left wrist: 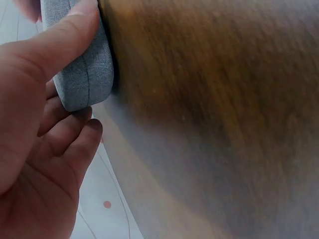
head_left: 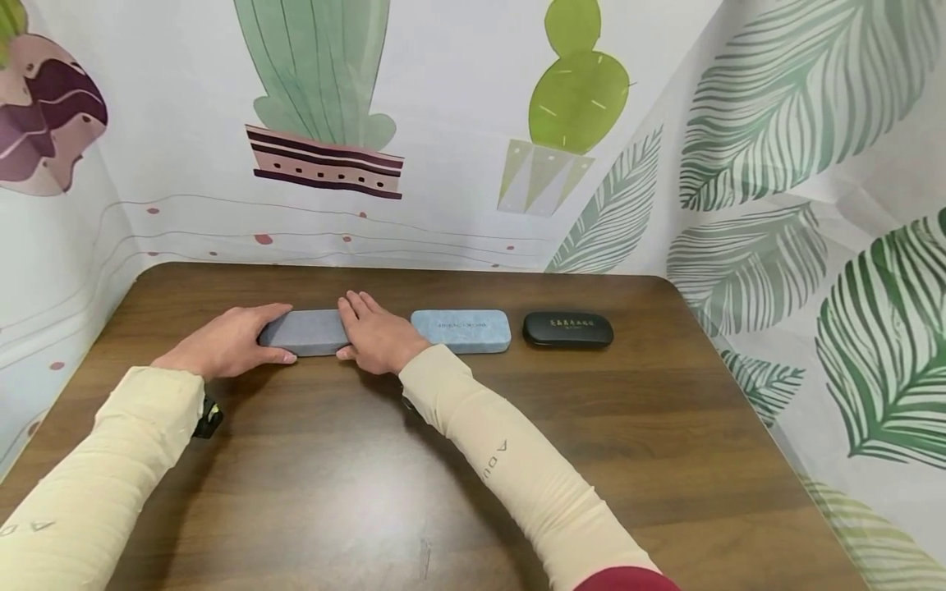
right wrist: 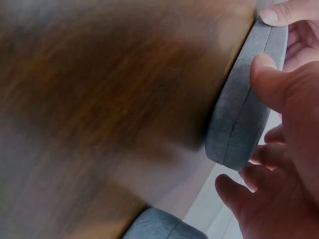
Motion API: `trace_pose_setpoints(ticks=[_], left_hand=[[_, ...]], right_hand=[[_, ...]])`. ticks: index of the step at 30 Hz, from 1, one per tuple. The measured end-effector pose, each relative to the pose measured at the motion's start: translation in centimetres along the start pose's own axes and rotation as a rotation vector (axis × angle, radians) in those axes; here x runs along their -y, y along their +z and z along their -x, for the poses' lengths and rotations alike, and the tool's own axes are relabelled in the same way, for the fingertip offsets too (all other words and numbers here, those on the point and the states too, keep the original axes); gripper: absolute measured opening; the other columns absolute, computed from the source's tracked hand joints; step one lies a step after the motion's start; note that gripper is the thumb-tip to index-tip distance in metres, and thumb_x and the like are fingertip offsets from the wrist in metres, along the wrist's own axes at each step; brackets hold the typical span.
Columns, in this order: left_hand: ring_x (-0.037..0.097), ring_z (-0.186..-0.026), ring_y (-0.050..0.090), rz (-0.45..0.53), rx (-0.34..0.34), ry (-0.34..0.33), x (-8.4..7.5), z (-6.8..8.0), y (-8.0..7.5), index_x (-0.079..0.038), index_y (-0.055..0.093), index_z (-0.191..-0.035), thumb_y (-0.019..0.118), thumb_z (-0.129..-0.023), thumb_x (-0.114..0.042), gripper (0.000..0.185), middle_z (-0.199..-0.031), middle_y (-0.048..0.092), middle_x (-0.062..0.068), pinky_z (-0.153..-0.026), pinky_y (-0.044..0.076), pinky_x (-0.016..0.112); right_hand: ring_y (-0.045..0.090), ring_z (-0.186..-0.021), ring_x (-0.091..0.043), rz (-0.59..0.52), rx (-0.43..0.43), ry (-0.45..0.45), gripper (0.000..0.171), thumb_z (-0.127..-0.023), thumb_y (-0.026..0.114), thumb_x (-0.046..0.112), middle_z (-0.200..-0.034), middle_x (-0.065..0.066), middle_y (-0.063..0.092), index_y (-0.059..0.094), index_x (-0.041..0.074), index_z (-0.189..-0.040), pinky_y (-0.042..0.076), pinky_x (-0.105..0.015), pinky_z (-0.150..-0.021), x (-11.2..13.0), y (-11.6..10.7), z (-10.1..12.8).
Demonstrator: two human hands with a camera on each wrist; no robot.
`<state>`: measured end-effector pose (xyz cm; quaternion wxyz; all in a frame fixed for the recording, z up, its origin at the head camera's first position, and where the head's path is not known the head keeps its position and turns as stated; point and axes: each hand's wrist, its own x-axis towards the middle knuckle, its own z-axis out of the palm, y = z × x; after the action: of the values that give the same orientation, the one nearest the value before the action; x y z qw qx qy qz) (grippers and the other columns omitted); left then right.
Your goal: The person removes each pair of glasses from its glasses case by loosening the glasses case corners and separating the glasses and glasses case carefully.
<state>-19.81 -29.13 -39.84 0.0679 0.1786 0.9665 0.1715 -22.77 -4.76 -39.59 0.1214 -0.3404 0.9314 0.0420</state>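
Grey case (head_left: 309,332) was found lying on the table (head_left: 458,460), leftmost in a row with a blue case (head_left: 461,330) and a black case (head_left: 567,329). It was gripped at both ends, the left hand (head_left: 225,341) and right hand (head_left: 377,334) each clamped on it with thumb at the front edge. The grasping step was judged in hand; a steady two-handed hold would be needed next.

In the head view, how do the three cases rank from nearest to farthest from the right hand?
1. Grey case: held under the right hand, at the left of the row.
2. Light blue case: just right of the hand, middle.
3. Black case: right end, farthest.
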Motion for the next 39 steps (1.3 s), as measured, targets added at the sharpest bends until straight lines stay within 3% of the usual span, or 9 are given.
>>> trace_pose_setpoints(ticks=[5, 9, 13, 17, 26, 39], left_hand=[[0.042, -0.116, 0.063, 0.004, 0.005, -0.026, -0.07, -0.38, -0.08, 0.007, 0.047, -0.150, 0.085, -0.087, -0.035, 0.085, -0.137, 0.061, 0.034, -0.100, 0.049, 0.059], [0.041, -0.115, 0.064, 0.002, 0.013, -0.049, -0.11, -0.58, -0.14, 0.007, 0.048, -0.149, 0.086, -0.085, -0.034, 0.086, -0.136, 0.061, 0.035, -0.099, 0.050, 0.059], [0.040, -0.113, 0.064, 0.004, 0.020, -0.056, -0.06, -0.59, -0.18, 0.007, 0.049, -0.148, 0.087, -0.084, -0.035, 0.087, -0.135, 0.062, 0.036, -0.097, 0.050, 0.057], [0.039, -0.110, 0.064, 0.001, 0.012, -0.063, 0.10, -0.67, -0.22, 0.006, 0.052, -0.147, 0.088, -0.082, -0.036, 0.085, -0.132, 0.063, 0.035, -0.095, 0.050, 0.056], [0.036, -0.105, 0.065, 0.014, -0.009, -0.047, 0.17, -0.84, -0.25, 0.006, 0.054, -0.145, 0.089, -0.081, -0.037, 0.084, -0.126, 0.068, 0.031, -0.092, 0.050, 0.052], [0.033, -0.104, 0.065, 0.029, -0.001, -0.029, 0.33, -0.83, -0.59, 0.006, 0.056, -0.144, 0.089, -0.081, -0.034, 0.081, -0.127, 0.068, 0.030, -0.091, 0.051, 0.050]], right_hand=[[0.011, -0.165, -0.024, -0.012, -0.012, -0.016, 0.081, -0.108, 0.044, 0.048, -0.177, -0.013, 0.010, 0.010, 0.006, -0.167, 0.016, -0.028, -0.130, -0.23, 0.08, -0.08], [0.026, -0.161, -0.023, -0.042, -0.071, -0.037, 0.075, -0.107, 0.051, 0.044, -0.171, -0.014, 0.029, 0.023, 0.004, -0.164, 0.025, -0.027, -0.128, -0.43, 0.14, -0.21], [0.049, -0.145, -0.020, -0.071, -0.127, -0.048, 0.063, -0.104, 0.062, 0.040, -0.153, -0.010, 0.053, 0.043, 0.004, -0.152, 0.040, -0.027, -0.119, -0.55, 0.28, -0.37], [0.064, -0.125, -0.018, -0.083, -0.167, -0.052, 0.051, -0.099, 0.070, 0.035, -0.132, -0.006, 0.065, 0.056, 0.006, -0.138, 0.050, -0.026, -0.107, -0.62, 0.28, -0.50], [0.067, -0.109, -0.017, -0.098, -0.179, -0.024, 0.033, -0.097, 0.071, 0.027, -0.112, -0.002, 0.068, 0.063, 0.009, -0.123, 0.054, -0.026, -0.097, -0.76, 0.16, -0.78], [0.069, -0.109, -0.017, -0.105, -0.164, -0.024, 0.032, -0.097, 0.071, 0.028, -0.115, -0.002, 0.071, 0.065, 0.011, -0.123, 0.055, -0.027, -0.097, -0.86, -0.17, -0.78]])
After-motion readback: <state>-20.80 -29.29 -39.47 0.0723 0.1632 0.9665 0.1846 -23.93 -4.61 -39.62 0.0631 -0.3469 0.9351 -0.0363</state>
